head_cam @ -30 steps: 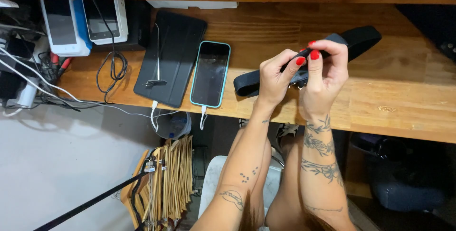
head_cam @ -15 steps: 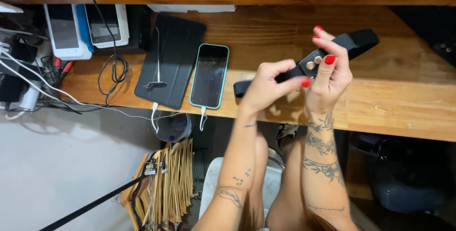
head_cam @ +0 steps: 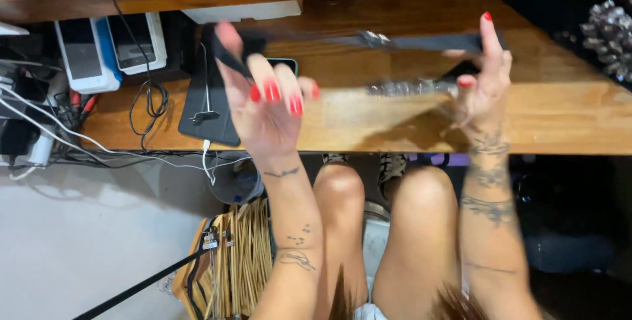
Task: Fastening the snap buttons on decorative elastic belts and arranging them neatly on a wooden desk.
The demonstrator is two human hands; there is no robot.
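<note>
My left hand [head_cam: 266,106] is raised over the wooden desk [head_cam: 566,122], palm toward me, fingers curled around one end of a black strap [head_cam: 421,42]. My right hand [head_cam: 484,80] holds the other end, so the strap is stretched out level between the hands above the desk. A metal buckle [head_cam: 374,38] shows near the strap's middle, and a shiny blurred chain-like piece [head_cam: 408,87] hangs just below it. A phone with a teal case [head_cam: 286,63] lies on the desk, mostly hidden behind my left hand.
A black folio case [head_cam: 197,106] with a white cable lies left of my left hand. Two white phone boxes [head_cam: 108,47] and tangled cables [head_cam: 39,122] are at far left. Wooden hangers [head_cam: 240,261] sit on the floor below. A spiky silver object [head_cam: 609,30] is at top right.
Both hands were close together on the folded strap at the desk's right. They have pulled apart, left hand swinging left over the phone, and the strap is now stretched out between them.
</note>
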